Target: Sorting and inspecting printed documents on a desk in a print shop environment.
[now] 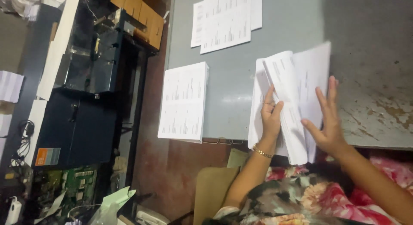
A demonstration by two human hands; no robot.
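Both hands work on a thick stack of white printed paper sheets [288,100] that lies at the near edge of the grey metal surface [241,78], partly overhanging it. The left hand [271,115], with a gold chain bracelet [262,152] on its wrist, is closed on the left part of the stack, its fingers curled over the edge of a lifted bundle of sheets with the thumb against the front. The right hand [328,121] is released, palm flat and fingers spread, pressed against the right face of the raised sheets, which fan upward and blur at their far edge.

To the left of this stack, well apart, a second flat pile of white printed sheets [184,102] lies on the same surface, with its near end hanging over the edge. Farther away, a loose spread of white printed pages [226,19] lies near the far edge. The right part of the surface is worn, with patchy, flaking paint [380,113].

The person's floral red and pink garment [327,199] fills the near right corner. Left of the surface, on the reddish floor [163,164], stands a dark blue and black machine [86,96], with an exposed green circuit board [73,186] near it. A tan chair back [211,195] sits just below the surface edge.
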